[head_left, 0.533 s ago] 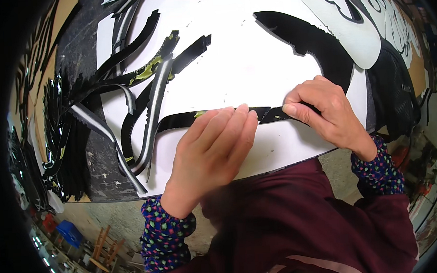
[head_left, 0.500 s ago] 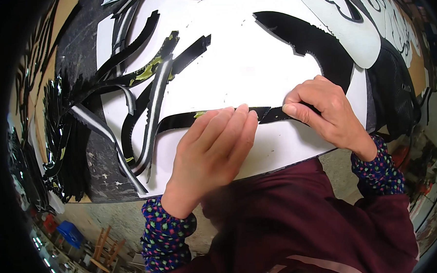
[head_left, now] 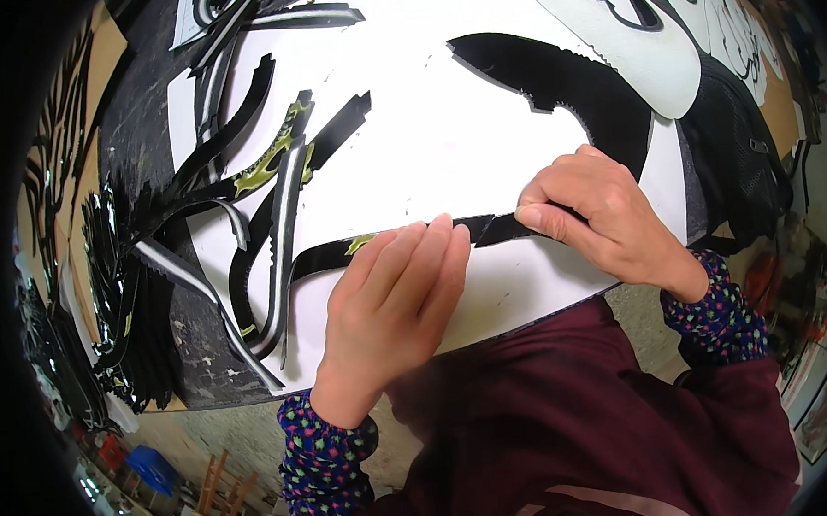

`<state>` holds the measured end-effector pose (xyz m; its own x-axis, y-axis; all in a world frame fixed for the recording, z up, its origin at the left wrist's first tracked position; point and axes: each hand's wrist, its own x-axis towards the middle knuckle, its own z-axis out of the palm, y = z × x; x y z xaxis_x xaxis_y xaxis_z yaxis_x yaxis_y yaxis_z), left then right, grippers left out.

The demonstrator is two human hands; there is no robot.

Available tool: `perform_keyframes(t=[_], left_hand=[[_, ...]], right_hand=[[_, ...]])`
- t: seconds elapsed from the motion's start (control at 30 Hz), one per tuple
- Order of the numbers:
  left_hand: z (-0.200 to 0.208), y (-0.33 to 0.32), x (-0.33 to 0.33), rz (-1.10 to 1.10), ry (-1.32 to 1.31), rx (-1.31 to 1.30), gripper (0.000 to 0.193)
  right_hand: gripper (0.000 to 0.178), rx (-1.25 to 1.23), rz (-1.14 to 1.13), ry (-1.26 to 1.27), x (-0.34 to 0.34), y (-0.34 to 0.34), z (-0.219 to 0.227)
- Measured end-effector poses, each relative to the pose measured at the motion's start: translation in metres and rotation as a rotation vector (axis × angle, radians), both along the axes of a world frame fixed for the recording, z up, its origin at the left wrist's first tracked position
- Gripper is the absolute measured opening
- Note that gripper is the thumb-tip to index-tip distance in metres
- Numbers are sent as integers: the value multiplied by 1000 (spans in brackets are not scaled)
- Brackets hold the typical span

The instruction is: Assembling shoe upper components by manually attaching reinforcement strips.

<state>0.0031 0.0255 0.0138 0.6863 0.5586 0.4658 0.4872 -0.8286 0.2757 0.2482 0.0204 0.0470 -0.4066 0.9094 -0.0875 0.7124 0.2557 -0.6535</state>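
Observation:
A curved black piece (head_left: 621,138) of sheet material, notched along part of its edge, lies on a white board (head_left: 399,139). Its narrow lower end is pinched between the thumb and bent fingers of my right hand (head_left: 592,218). That end meets a long black strip (head_left: 326,255) at a slanted seam, just right of my left fingertips. My left hand (head_left: 392,291) rests flat across this strip, fingers outstretched side by side, covering its middle. A yellow-green smear shows on the strip beside the left hand.
Several black strips (head_left: 338,123) with notched edges, some with a grey-white band or yellow-green smears, tangle at left. More glossy strips (head_left: 120,298) heap beyond the board. Upper right are a white cut-out piece (head_left: 645,59) and a black bag-like item (head_left: 741,142).
The whole scene has shifted a little in the picture. Both hands keep about the same places on the black pieces, and the seam between them looks unchanged.

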Motion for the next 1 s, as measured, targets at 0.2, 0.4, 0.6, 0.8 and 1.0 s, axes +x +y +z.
perform_keyframes(t=[0.2,0.4,0.6,0.8,1.0], left_hand=[[2,0,1,9,14,-17,26],[3,-1,1,13,14,-21,26],[1,-1,1,19,11,-32,27],[2,-1,3,27,19,-38,27],[1,-2,5,53,33,-32,28]], right_hand=[[24,100,-28,42,-2,-2,-4],[23,127,-31,33,-2,-3,-4],[21,122,-50,28,-4,-4,-3],[18,174,-83,25,-6,-5,-5],[16,228,-108,18,-6,-6,-5]])
